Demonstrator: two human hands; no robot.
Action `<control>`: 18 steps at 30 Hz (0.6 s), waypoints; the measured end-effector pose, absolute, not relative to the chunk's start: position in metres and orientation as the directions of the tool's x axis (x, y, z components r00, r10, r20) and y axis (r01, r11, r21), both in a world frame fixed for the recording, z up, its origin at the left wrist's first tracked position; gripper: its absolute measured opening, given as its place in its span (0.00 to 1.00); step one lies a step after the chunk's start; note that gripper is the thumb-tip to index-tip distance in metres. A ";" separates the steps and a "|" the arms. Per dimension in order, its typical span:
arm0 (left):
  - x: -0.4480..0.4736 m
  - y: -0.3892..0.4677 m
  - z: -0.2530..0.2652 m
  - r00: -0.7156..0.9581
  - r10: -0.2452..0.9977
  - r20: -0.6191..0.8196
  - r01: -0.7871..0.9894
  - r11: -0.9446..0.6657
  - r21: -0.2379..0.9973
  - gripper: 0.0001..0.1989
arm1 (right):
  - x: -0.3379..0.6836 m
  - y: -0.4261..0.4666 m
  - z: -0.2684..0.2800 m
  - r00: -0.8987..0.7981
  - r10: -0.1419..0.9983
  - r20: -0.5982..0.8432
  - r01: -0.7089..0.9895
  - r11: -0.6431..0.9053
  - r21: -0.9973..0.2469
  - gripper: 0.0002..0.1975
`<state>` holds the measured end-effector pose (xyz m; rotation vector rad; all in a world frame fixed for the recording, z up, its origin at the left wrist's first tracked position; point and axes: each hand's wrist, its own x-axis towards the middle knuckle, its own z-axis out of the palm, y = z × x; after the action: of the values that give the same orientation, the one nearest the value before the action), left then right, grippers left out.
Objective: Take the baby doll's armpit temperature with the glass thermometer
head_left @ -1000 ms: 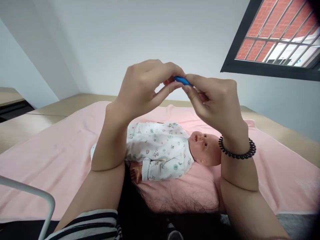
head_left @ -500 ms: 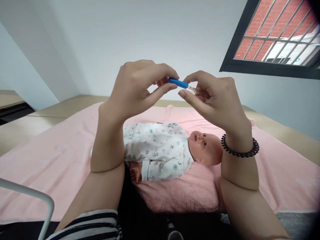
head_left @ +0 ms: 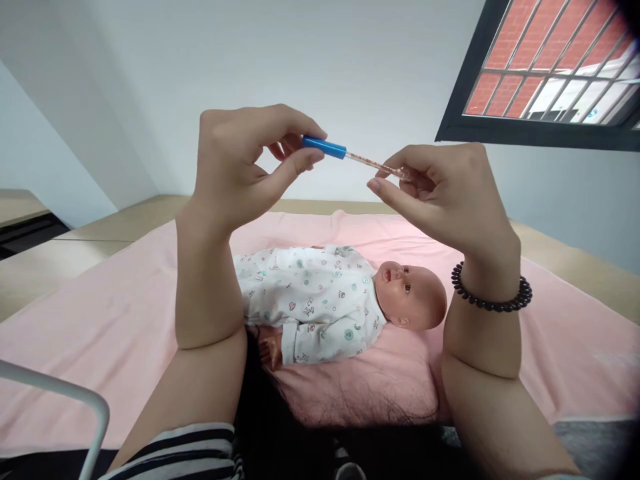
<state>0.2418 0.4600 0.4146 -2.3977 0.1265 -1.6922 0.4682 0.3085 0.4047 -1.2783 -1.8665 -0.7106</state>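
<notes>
tube (head_left: 369,161) markings too small to read

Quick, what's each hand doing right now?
Left hand: closed, pinching the blue tube between thumb and fingers.
Right hand: fingers curled, holding the far end of the thin clear stick.

The place looked like an infant-care practice room. Below the grip, a baby doll (head_left: 345,297) in a printed outfit (head_left: 310,313) lay on a pink cloth (head_left: 125,320) spread over a wooden table (head_left: 65,257). Between the left hand (head_left: 235,160) and right hand (head_left: 445,193) ran a thermometer-like rod (head_left: 363,160) with a blue end (head_left: 327,147). Behind the grip stood a plain pale wall (head_left: 350,67); up to the grip's right, a barred window (head_left: 560,75) faced red brick (head_left: 537,33).
</notes>
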 end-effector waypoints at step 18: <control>0.254 0.460 0.408 0.433 -0.184 0.882 0.074 -0.968 -0.239 0.06 | 0.464 0.305 0.402 -0.295 0.487 0.822 0.888 0.456 0.049 0.14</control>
<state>0.2536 0.4595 0.4084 -2.4455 0.0957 -1.5512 0.4642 0.3052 0.4024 -1.1501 -1.9393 -0.6640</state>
